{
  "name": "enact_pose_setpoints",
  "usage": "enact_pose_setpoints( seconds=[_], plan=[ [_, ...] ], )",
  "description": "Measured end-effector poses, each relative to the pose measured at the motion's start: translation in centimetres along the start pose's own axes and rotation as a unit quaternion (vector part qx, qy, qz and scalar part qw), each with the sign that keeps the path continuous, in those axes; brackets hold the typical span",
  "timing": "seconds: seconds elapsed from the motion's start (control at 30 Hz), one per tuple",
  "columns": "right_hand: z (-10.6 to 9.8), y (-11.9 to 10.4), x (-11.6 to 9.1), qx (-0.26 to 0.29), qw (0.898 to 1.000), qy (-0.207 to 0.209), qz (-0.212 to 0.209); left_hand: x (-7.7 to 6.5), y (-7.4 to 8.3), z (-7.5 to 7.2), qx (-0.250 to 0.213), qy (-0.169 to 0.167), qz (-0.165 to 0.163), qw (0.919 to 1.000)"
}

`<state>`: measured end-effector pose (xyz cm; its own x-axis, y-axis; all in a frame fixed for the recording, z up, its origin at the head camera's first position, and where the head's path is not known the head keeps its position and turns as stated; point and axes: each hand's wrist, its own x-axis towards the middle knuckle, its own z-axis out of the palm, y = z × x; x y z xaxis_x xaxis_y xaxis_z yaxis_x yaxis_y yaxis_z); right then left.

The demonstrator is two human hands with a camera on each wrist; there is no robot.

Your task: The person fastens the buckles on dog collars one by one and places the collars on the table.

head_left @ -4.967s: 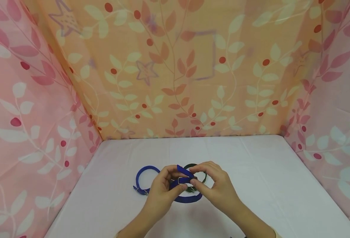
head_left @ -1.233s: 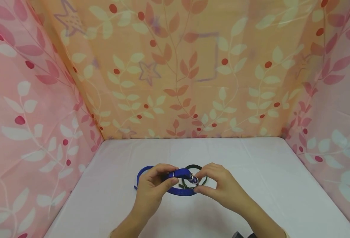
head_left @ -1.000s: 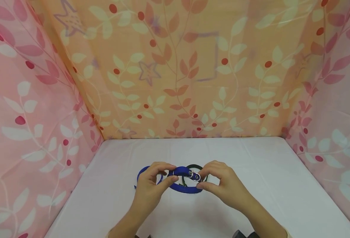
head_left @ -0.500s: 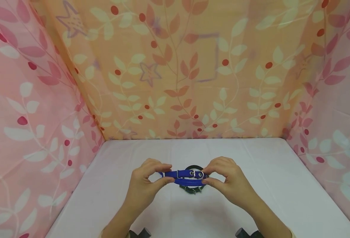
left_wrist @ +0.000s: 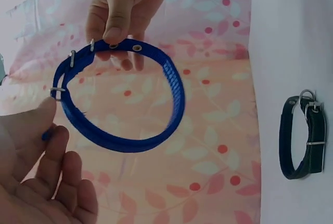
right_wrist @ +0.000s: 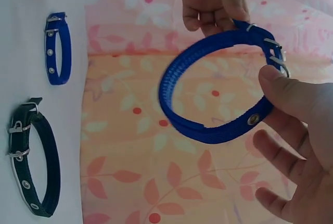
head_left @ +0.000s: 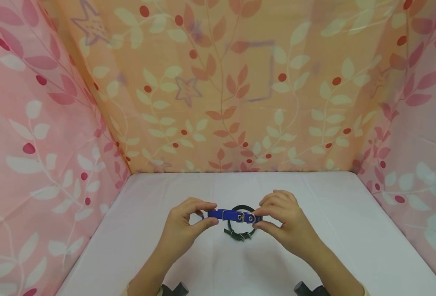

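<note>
A blue pet collar [head_left: 233, 215], buckled into a loop, hangs above the table between both hands. My left hand [head_left: 184, 222] pinches it between thumb and fingers by its tail end, close to the metal keeper. On the other side my right hand [head_left: 286, 216] pinches the strap beside the D-ring, its other fingers spread apart. The right wrist view shows the round loop with metal eyelets and a ribbed inner face. A dark green or black collar [head_left: 240, 235], also buckled, lies on the table below. Another blue collar [right_wrist: 66, 52] lies near it, mostly hidden by my left hand in the head view.
The white table [head_left: 295, 255] runs back to an orange floral curtain [head_left: 218, 123]. Pink floral curtains stand at left [head_left: 36, 197] and right [head_left: 418, 164]. Dark devices [head_left: 181, 289] show below the wrists at the bottom edge.
Five seconds ago both hands worked at the strap's end and buckle. The hands have since spread apart and risen, and the buckle now faces the head camera with the loop level.
</note>
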<state>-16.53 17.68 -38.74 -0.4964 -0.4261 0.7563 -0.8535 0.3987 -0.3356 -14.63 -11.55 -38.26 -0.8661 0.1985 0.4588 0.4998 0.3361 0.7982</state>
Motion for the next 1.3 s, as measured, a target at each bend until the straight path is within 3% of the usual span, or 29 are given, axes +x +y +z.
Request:
enact_pose_setpoints(
  seconds=[0.1,0.27,0.47,0.6,0.77,0.9,0.97,1.1,1.2,1.3],
  plan=[
    [0.2,0.1,0.1,0.003,0.999,0.03,-0.045,0.2,-0.1,-0.1,-0.041,-0.04,-0.062,0.9964],
    [0.4,0.0,0.5,-0.006,0.993,0.068,-0.102,0.8,-0.4,-0.3,-0.092,-0.103,-0.15,0.9789],
    [0.4,-0.1,0.8,-0.007,0.986,0.084,-0.141,1.0,-0.6,-0.4,-0.129,-0.193,-0.169,0.9579],
    [0.4,0.0,0.7,0.016,0.989,0.066,-0.132,1.0,-0.5,-0.4,-0.133,-0.198,-0.168,0.9566],
    [0.1,0.1,0.0,0.071,0.995,-0.006,-0.069,0.8,-0.3,-0.4,-0.132,-0.204,-0.156,0.9573],
    [-0.3,-0.1,-0.5,0.099,0.992,-0.066,0.034,0.7,-0.2,-0.5,-0.146,-0.224,-0.131,0.9547],
    [-0.5,-0.2,-0.6,0.106,0.985,-0.091,0.104,0.6,-0.2,-0.6,-0.148,-0.228,-0.118,0.9551],
    [-0.7,-0.2,-0.5,0.13,0.959,-0.126,0.216,0.5,-0.2,-0.6,-0.14,-0.223,-0.1,0.9594],
    [-0.7,-0.1,-0.4,0.162,0.943,-0.138,0.256,0.4,-0.3,-0.6,-0.133,-0.216,-0.088,0.9633],
    [-0.8,0.1,-0.4,0.179,0.933,-0.147,0.274,0.4,-0.2,-0.6,-0.129,-0.21,-0.076,0.966]
  ],
)
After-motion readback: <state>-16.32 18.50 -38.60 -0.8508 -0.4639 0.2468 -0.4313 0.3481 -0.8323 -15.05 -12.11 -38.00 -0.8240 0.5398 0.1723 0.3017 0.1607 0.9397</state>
